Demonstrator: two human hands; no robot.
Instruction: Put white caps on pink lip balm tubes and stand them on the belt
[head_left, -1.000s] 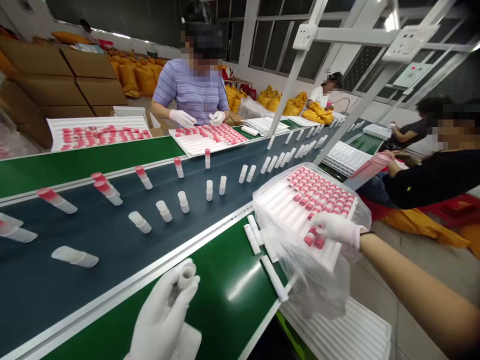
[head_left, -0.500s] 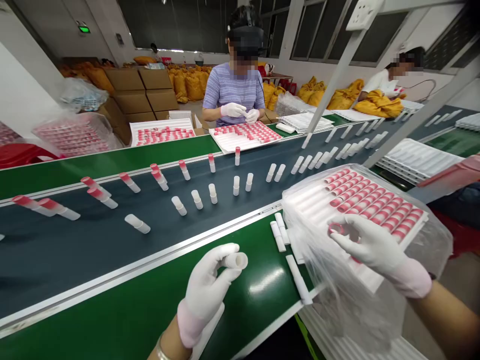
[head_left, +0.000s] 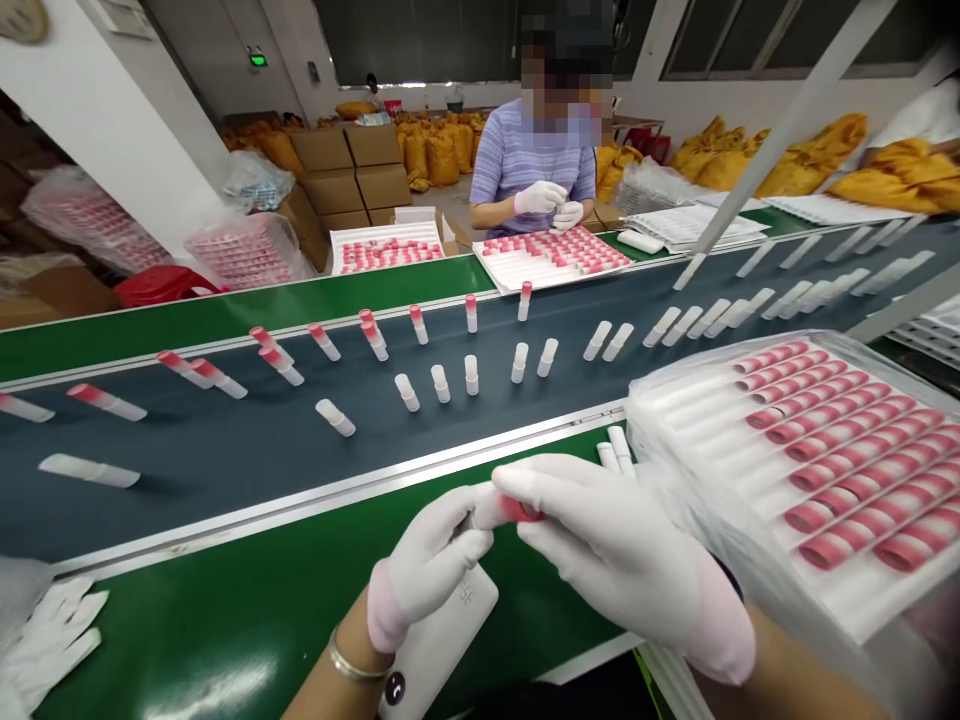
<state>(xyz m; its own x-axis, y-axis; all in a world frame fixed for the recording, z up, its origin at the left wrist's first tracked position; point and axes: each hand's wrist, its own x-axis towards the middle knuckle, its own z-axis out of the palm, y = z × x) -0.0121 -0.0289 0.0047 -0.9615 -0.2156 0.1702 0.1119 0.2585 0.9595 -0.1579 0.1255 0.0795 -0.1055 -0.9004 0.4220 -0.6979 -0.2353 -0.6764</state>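
2 hands [head_left: 525,550], 1 pink cap [head_left: 519,511]

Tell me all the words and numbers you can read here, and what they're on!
Green lit sign high on the back wall: too small to read.
White flat object under the left hand: a few dark characters, partly hidden and too blurred to read.
Cardboard boxes, trays of pink caps, tubes on the belt: no writing visible.

One head-worn camera looks forward and down. The hands [head_left: 525,550] sit close below it. A conveyor [head_left: 225,450] crosses beyond.
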